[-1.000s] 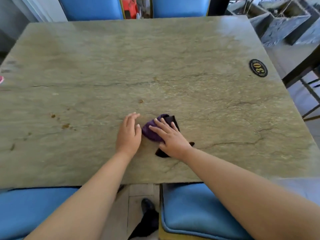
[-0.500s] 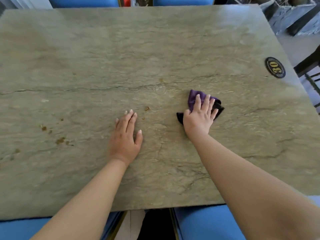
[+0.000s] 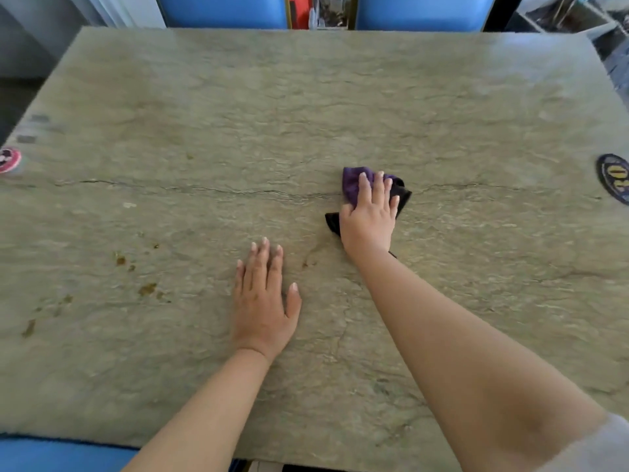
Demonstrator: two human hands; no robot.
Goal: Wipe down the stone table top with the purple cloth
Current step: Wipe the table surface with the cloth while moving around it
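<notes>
head view: the right hand (image 3: 369, 219) presses flat, fingers spread and extended, on the bunched purple cloth with a black underside (image 3: 354, 185); it is a palm-down press rather than a closed grip, and the cloth is pinned between palm and stone just right of the desk's centre, on the long dark crack (image 3: 238, 191) that runs across the slab. the left hand (image 3: 263, 301) lies open and flat on the bare stone nearer the body, holding nothing, apparently bracing.

the grey-green stone desk top (image 3: 340, 97) looks only partly wiped, by my judgement: brown stain spots (image 3: 147, 288) sit well to the left of both hands, and a small brown mark (image 3: 305, 264) lies between the 2 hands.

risks from here: the cloth is bunched, so only a small patch touches the stone and a stroke could skip over marks; with no closed hold, the cloth could slip out from under the palm on rough stone or snag at the crack. dried spots may smear rather than lift.

around: a black oval number badge (image 3: 614, 177) at the right edge and a pink round sticker (image 3: 8, 159) at the left edge are fixed obstacles for wide strokes. blue padded chairs (image 3: 224, 10) stand beyond the far edge. the braced left hand itself blocks a straight pass toward the stains.
</notes>
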